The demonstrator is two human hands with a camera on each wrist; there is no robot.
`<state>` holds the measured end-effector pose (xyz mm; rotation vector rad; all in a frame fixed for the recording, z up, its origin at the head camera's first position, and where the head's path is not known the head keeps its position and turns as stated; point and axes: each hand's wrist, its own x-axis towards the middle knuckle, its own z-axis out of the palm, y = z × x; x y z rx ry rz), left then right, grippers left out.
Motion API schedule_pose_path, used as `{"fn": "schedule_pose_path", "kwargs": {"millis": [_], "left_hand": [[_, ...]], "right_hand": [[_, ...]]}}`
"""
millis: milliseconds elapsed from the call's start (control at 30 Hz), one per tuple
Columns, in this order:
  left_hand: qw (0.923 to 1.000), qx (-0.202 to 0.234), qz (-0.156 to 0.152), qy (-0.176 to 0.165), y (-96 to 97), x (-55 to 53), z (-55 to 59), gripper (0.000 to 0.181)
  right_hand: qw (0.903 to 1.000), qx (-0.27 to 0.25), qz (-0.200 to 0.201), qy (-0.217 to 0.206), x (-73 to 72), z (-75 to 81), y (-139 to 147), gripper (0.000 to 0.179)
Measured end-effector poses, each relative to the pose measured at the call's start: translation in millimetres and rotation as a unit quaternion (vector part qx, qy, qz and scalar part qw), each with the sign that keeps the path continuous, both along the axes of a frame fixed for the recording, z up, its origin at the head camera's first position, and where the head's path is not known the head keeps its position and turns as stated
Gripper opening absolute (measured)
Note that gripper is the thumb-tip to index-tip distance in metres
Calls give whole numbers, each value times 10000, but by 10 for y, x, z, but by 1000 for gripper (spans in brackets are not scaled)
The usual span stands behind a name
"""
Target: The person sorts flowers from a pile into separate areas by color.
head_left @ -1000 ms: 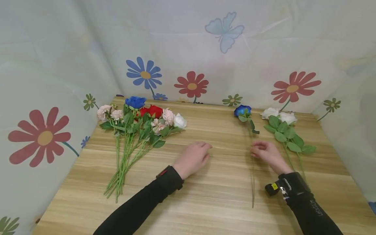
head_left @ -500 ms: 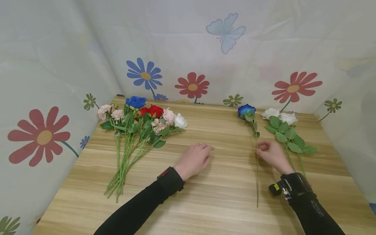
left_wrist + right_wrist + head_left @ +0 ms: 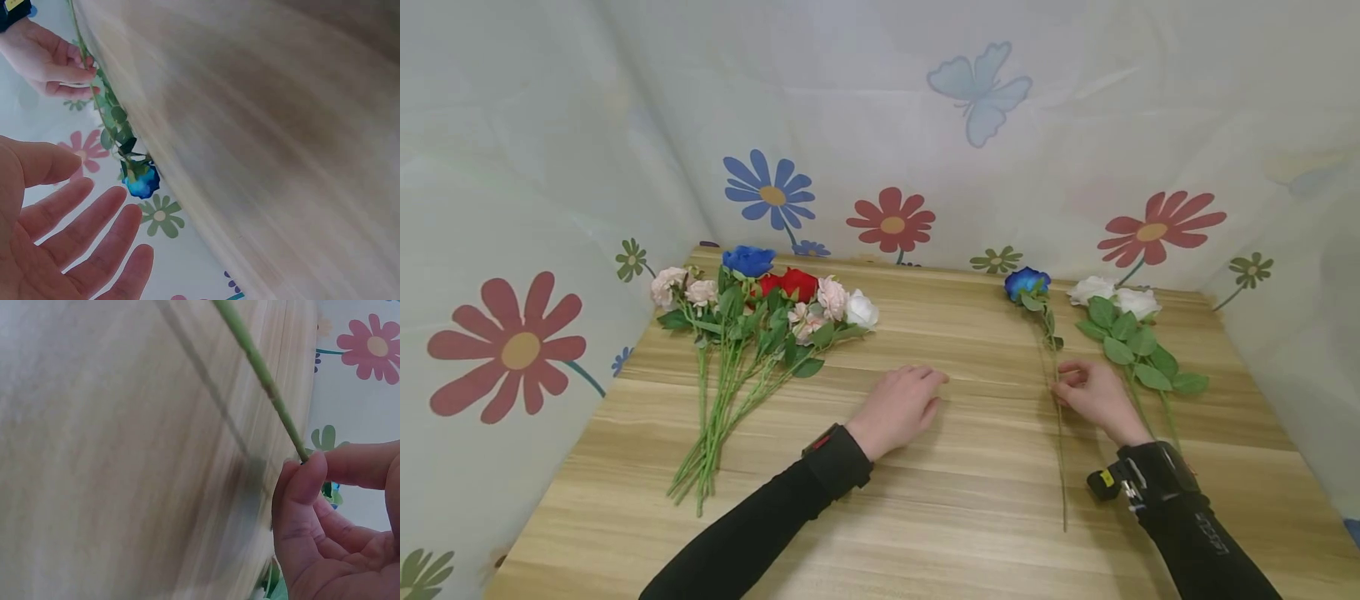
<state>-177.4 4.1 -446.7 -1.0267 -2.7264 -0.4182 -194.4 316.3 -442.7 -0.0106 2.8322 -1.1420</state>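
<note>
My right hand pinches the thin green stem of a blue rose between thumb and fingertips. The bloom points to the back of the table, and the stem's lower end reaches toward me. In the left wrist view the same blue rose and the pinching right hand show beyond my left hand. That left hand hovers over the middle of the table with nothing in it, its fingers spread and relaxed.
A bunch of blue, red, pink and white flowers lies at the left of the wooden table, stems toward me. Two white roses with leafy stems lie right of the held rose. A flower-printed curtain hangs behind.
My right hand has shifted slightly right with the blue rose, and the bloom has turned a little. The left hand has barely moved.
</note>
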Motion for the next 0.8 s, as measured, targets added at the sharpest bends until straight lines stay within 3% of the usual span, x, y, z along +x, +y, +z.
{"fn": "schedule_pose_path", "kwargs": {"millis": [133, 267, 433, 800], "left_hand": [[10000, 21, -44, 40, 5, -6, 34, 28], [10000, 24, -51, -11, 1, -8, 78, 29], [10000, 38, -23, -73, -49, -11, 133, 30], [9996, 117, 223, -115, -287, -73, 139, 29]], "right_hand": [[9989, 392, -94, 252, 19, 42, 3, 40], [9921, 786, -238, 947, 44, 90, -46, 35], [9850, 617, -264, 1591, 59, 148, -244, 29], [9877, -201, 21, 1551, 19, 194, -795, 24]]}}
